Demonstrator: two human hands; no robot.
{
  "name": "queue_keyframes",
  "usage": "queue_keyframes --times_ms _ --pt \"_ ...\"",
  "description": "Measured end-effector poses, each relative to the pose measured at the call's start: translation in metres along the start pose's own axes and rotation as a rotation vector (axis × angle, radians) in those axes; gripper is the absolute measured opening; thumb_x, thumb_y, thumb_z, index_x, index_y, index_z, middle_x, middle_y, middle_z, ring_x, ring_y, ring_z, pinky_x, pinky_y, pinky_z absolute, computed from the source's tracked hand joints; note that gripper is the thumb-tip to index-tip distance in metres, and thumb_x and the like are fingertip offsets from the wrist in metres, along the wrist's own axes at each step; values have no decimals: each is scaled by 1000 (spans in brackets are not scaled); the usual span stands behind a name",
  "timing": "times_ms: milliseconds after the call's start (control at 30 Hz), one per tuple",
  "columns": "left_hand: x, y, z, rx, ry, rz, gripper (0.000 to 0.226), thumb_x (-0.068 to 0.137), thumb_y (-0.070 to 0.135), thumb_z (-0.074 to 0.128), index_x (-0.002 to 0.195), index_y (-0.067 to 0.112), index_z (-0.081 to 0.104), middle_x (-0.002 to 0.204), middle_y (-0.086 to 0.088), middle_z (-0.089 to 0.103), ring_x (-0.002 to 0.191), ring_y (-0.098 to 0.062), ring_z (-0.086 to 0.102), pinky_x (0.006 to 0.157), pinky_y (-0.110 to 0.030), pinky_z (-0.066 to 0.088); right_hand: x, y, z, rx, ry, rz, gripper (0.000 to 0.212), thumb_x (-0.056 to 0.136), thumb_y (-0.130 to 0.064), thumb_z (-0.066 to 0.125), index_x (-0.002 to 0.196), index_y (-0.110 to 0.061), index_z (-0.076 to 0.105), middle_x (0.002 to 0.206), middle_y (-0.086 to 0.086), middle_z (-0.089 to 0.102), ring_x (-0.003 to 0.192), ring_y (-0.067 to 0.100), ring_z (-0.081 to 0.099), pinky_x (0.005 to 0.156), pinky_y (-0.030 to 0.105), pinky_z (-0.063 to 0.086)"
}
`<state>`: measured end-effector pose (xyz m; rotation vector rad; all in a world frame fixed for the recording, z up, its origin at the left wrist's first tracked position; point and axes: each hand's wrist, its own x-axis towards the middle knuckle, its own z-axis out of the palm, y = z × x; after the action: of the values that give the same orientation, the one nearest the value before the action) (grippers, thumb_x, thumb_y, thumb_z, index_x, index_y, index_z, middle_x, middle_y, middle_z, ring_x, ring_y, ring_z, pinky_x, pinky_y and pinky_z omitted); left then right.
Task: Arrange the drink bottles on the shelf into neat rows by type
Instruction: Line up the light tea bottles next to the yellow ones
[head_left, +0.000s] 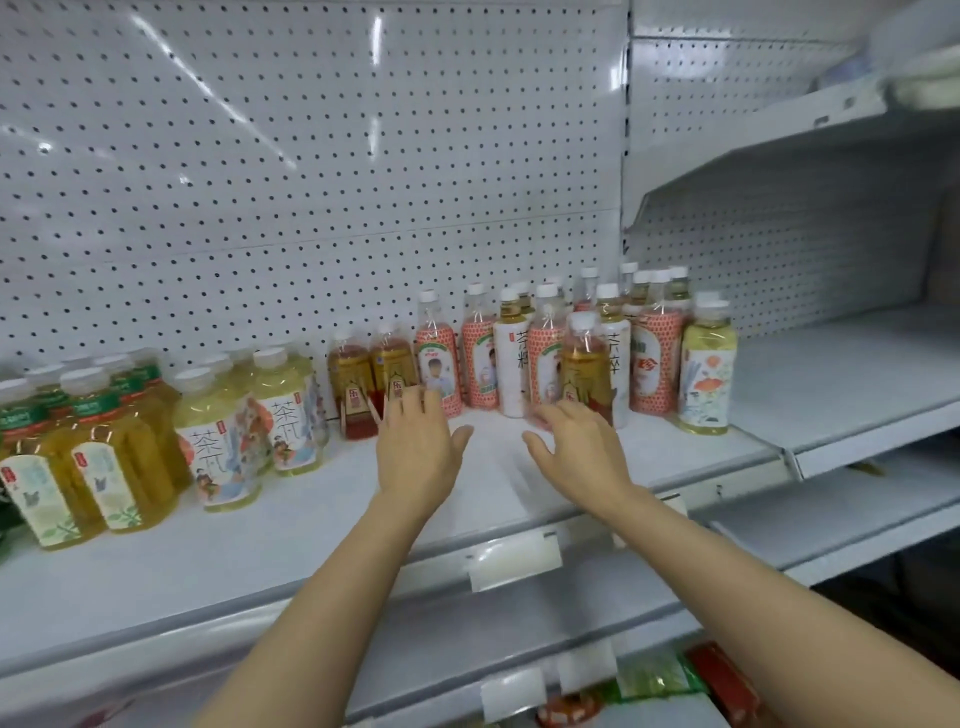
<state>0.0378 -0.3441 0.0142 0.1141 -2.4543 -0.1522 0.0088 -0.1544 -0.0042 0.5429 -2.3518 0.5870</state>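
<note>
Two bare forearms are reaching in from 6 o'clock over the shelf's (519, 499) front edge.

The left hand (415, 452) is hovering with fingers spread open, fingertips just before two amber bottles (371, 379). The right hand (582, 452) is also lying open, gripping nothing, its fingers near an amber bottle (584, 369) fronting the mixed cluster (613, 338) at 1 o'clock. Sorted pale-yellow bottles (249, 415) and green-capped bottles (88, 457) are standing at 9 o'clock. Bare shelf is lying open between the hands and toward the front lip.
</note>
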Motion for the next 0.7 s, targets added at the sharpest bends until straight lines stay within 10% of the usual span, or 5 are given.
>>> queue_keyframes --times_ms 700 --pt "30 261 74 -477 -231 7 65 93 45 60 140 5 39 137 -14 48 124 -32 49 98 -42 45 -42 196 -91 -152 56 173 27 84 -25 64 105 -9 68 98 9 69 92 30 62 77 38 51"
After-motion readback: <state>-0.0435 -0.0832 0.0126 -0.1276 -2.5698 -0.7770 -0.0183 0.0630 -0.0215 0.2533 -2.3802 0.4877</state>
